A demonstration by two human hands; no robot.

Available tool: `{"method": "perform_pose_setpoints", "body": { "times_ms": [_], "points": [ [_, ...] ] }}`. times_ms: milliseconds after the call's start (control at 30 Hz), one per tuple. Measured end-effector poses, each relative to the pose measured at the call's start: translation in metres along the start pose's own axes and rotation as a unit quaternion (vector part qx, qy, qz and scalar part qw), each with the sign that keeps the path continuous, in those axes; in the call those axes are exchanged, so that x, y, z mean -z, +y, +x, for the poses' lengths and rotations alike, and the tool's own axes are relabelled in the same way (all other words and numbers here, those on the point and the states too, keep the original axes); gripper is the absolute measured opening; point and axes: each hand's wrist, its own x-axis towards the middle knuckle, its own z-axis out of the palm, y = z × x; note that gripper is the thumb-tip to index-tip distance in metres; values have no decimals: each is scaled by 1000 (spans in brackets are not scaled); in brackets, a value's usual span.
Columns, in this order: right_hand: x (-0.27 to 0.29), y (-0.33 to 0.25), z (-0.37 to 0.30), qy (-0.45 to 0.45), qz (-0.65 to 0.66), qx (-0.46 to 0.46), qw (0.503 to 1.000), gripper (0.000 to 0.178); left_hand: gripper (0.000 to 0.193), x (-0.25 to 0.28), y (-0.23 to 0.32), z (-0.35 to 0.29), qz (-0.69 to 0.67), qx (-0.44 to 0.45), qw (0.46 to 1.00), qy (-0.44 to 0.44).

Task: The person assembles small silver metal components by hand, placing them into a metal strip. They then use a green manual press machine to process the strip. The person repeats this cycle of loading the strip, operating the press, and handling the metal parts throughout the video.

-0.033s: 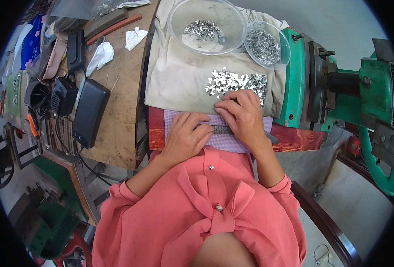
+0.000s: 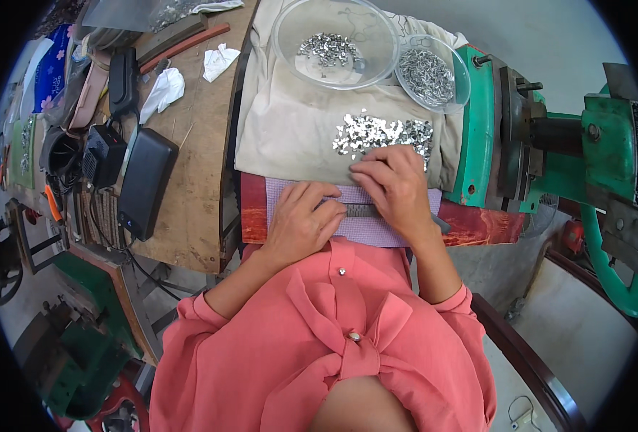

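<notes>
A narrow grey ridged strip [image 2: 360,211] lies across the purple textured cloth [image 2: 275,189] in front of me. My left hand [image 2: 301,222] rests on the cloth with its fingers bent and closed at the strip's left end. Above the strip's right part is my right hand [image 2: 398,189], its fingers drawn together at the near edge of a pile of small shiny metal pieces [image 2: 383,133]. Whatever the right fingertips hold, if anything, is too small to make out. The pile lies on a beige cloth [image 2: 283,137].
Beyond the pile stand a large clear bowl [image 2: 283,54] and a smaller clear tub [image 2: 466,83], both with small metal parts. A green machine [image 2: 477,129] borders the right side. The wooden table [image 2: 196,173] at left carries a black case [image 2: 148,183] and crumpled tissues [image 2: 163,92].
My right hand's fingertips have shifted very slightly to the right at the pile's near edge. The left hand has not moved.
</notes>
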Motion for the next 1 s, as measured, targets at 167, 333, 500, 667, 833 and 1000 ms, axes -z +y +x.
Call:
{"method": "perform_pose_setpoints", "body": {
  "times_ms": [167, 333, 500, 667, 833, 1000],
  "points": [
    [15, 9, -6, 56, -6, -41, 998, 16, 15, -1, -2, -2, -19, 10, 1000, 0],
    [9, 2, -12, 33, -8, -18, 999, 16, 35, 6, -2, -7, -57, 57, 997, 7],
    [-7, -1, -6, -12, -27, -4, 1000, 13, 41, 19, 2, -9, -42, 98, 992, 63],
    [-9, -3, -8, 13, -11, -17, 1000, 14, 35, 28, -1, -14, -39, 129, 990, 49],
    [1, -21, -31, 4, 32, -19, 999, 18, 27, 17, -2, -10, -7, 48, 999, 24],
    [-2, -22, -44, 11, 29, -22, 999, 19, 20, 8, 3, 0, 2, 18, 1000, 14]
  ]
}}
